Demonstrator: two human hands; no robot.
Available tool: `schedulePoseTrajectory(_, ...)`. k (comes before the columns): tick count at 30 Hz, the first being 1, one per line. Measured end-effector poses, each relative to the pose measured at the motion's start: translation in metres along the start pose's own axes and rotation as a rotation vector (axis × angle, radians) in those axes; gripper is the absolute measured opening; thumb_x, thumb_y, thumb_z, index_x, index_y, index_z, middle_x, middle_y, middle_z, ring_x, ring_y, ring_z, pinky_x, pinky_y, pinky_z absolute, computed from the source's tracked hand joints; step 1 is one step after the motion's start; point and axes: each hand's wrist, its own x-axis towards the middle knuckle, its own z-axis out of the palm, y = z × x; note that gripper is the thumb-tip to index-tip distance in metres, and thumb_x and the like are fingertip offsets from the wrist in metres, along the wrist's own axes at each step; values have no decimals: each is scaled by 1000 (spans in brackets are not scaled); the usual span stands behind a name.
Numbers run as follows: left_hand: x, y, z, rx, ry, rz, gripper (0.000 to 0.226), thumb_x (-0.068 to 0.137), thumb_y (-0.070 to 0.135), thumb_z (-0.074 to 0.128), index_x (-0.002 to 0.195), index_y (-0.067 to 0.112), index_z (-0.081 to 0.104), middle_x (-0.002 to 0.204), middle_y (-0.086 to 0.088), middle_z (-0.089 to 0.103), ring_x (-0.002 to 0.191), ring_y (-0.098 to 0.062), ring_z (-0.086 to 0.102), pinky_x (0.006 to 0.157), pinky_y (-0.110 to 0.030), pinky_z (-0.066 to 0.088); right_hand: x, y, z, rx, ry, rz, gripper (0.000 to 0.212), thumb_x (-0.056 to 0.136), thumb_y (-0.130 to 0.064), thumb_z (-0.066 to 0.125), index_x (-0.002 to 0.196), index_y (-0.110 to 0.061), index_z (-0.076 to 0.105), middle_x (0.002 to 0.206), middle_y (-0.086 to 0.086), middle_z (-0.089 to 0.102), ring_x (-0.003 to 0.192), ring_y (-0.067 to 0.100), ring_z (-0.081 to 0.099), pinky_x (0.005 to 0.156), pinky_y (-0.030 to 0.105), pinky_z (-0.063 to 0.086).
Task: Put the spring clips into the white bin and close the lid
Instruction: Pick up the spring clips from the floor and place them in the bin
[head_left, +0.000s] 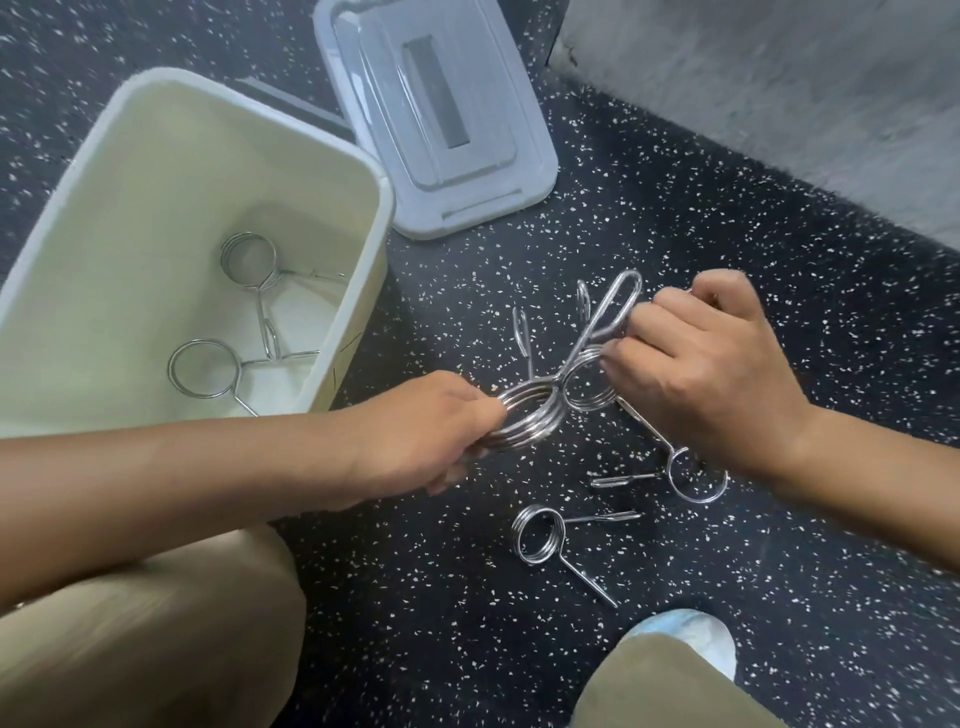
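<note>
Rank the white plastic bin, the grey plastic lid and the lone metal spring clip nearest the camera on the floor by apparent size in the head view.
1. White plastic bin, largest, though it also sits nearer the camera.
2. Grey plastic lid, lying flat beyond the bin.
3. Lone metal spring clip on the speckled floor, clearly smallest.

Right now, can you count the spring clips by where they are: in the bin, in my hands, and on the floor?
In the white bin: 2 spring clips
In the hands: 2, one in the left hand, one in the right hand
Loose on the floor: 2
Total: 6
</note>
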Motion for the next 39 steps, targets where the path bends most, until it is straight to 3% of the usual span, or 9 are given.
schedulePoseTrajectory(4, -12, 5, -11, 144, 6, 106, 34, 97, 18, 37, 65, 8, 42, 55, -2, 47, 52, -17, 37, 56, -38, 33, 13, -3, -2, 32, 34, 33, 30, 95, -10, 61, 66, -11, 66, 67, 5, 59, 60, 28, 55, 77, 41, 35)
schedulePoseTrajectory(8, -28, 11, -28, 288, 94, 204, 33, 98, 19, 41, 71, 0, 39, 59, -2, 37, 53, -13, 30, 52, -34, 30, 22, -9, -3, 122, -45, 98, 27, 94, -14, 63, 68, -10, 66, 69, 6, 63, 65, 29, 59, 76, 42, 38)
schedulePoseTrajectory(15, -50, -12, -66, 698, 329, 276, 36, 93, 41, 30, 69, 16, 41, 58, -4, 46, 57, -19, 44, 57, -37, 36, 33, -19, -1, 247, -291, 121, 19, 91, -18, 61, 76, -6, 63, 75, 10, 55, 65, 30, 49, 59, 43, 38)
schedulePoseTrajectory(21, -80, -45, -113, 913, 424, 250, 36, 97, 45, 29, 77, 21, 46, 62, 1, 52, 58, -22, 49, 58, -43, 41, 48, -31, -1, 294, -384, 114, 17, 89, -20, 61, 83, -4, 64, 77, 11, 55, 63, 29, 50, 55, 45, 41)
schedulePoseTrajectory(26, -99, -67, -144, 1070, 445, 260, 29, 100, 41, 31, 76, 25, 32, 63, 2, 47, 57, -27, 48, 55, -39, 41, 65, -38, -5, 321, -386, 142, 14, 89, -16, 66, 88, -3, 66, 81, 13, 58, 61, 29, 50, 56, 42, 43)
schedulePoseTrajectory(29, -105, -74, -158, 1124, 436, 223, 32, 100, 47, 24, 75, 27, 24, 63, 3, 46, 53, -23, 48, 53, -40, 45, 76, -45, -10, 373, -407, 245, 14, 87, -17, 70, 87, -5, 66, 82, 10, 58, 59, 26, 46, 57, 34, 33)
schedulePoseTrajectory(32, -103, -81, -172, 1193, 441, 100, 34, 100, 46, 23, 76, 23, 30, 66, 2, 48, 54, -21, 49, 54, -40, 47, 86, -51, -16, 461, -453, 388, 15, 91, -29, 64, 90, -14, 62, 87, 0, 55, 64, 25, 50, 60, 33, 33)
schedulePoseTrajectory(35, -96, -91, -181, 1329, 403, -3, 25, 102, 30, 37, 78, 22, 34, 68, 1, 50, 54, -19, 51, 54, -41, 52, 96, -55, -18, 596, -465, 475, 13, 94, -36, 58, 90, -24, 57, 88, -9, 49, 70, 16, 51, 63, 34, 35)
schedulePoseTrajectory(39, -81, -94, -173, 1499, 318, -89, 13, 95, 10, 41, 84, 17, 39, 67, 0, 47, 56, -23, 48, 49, -34, 41, 108, -58, -20, 732, -490, 514, 15, 94, -42, 52, 87, -29, 56, 87, -15, 53, 74, 3, 52, 67, 37, 40)
